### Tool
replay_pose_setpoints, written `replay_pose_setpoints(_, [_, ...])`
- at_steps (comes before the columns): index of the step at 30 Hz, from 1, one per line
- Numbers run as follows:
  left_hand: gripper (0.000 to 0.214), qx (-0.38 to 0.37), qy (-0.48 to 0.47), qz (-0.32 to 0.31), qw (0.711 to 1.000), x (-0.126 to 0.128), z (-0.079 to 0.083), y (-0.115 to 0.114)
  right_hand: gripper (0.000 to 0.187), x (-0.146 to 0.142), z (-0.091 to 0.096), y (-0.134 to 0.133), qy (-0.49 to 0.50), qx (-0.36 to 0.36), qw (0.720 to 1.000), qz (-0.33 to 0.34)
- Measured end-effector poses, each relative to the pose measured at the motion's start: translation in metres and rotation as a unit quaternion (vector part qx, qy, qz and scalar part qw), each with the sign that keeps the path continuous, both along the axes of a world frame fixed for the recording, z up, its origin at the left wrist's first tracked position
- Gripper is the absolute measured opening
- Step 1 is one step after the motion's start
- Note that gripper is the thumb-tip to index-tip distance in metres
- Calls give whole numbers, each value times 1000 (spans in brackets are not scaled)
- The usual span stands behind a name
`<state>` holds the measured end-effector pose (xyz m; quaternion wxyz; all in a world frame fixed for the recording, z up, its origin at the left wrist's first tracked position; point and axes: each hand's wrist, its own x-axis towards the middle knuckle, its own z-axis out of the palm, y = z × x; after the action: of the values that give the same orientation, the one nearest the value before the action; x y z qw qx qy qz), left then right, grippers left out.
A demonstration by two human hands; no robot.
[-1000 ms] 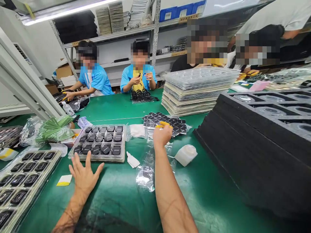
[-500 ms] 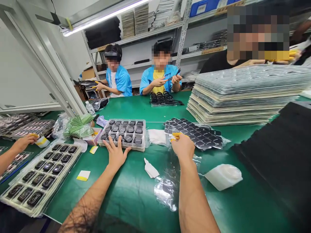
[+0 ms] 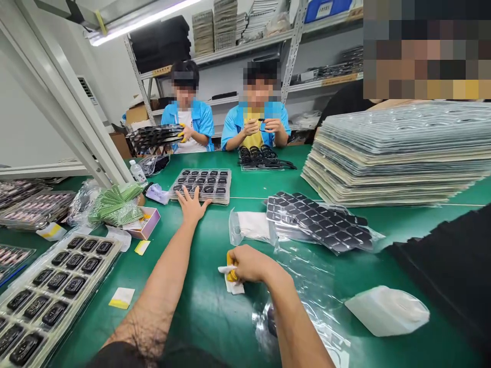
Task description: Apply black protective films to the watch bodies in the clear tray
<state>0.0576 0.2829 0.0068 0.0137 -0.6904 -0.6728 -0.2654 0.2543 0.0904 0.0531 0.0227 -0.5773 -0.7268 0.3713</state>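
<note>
My left hand (image 3: 191, 205) is stretched far forward, fingers spread flat against the near edge of a clear tray of small black parts (image 3: 202, 185). My right hand (image 3: 247, 265) rests on the green table near me, fingers with yellow finger cots pinched on a small white wipe (image 3: 231, 281). A plastic bag of flat black pads (image 3: 318, 221) lies just beyond my right hand.
A tall stack of clear trays (image 3: 395, 153) stands at right, with black foam (image 3: 452, 266) and a white pouch (image 3: 387, 311) nearer. A long tray of black parts (image 3: 49, 286) lies at left. Green combs (image 3: 115, 202) sit in a bag. Two people in blue sit opposite.
My left hand has pushed the tray of black parts away from me. My right hand has come back from the bag of pads and closed on the white wipe.
</note>
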Motion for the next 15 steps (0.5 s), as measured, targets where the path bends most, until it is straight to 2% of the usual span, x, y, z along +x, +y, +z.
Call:
replay_pose_setpoints(3, [84,22,-28,-3,999,6,9,9,9,20,10,1,4,71,997,-43])
replay_pose_setpoints(5, [69,27,-37,-27,999,9,11,-3,13,33,17,-1,0,104,991,-79])
replay_pose_setpoints(7, [48,17,-43,-69,997,9,8,-29,25,41,22,-2,-9,121,987,-107])
replay_pose_setpoints(10, [26,-17,-54,-109,992,2,-3,-86,34,40,27,-3,6,171,975,-142])
replay_pose_setpoints(13, [21,-31,-68,-116,990,-8,-13,-140,37,27,28,-1,49,220,962,-155])
replay_pose_setpoints(15, [19,-39,-74,-124,989,-14,-14,-167,40,18,27,-2,61,204,969,-128])
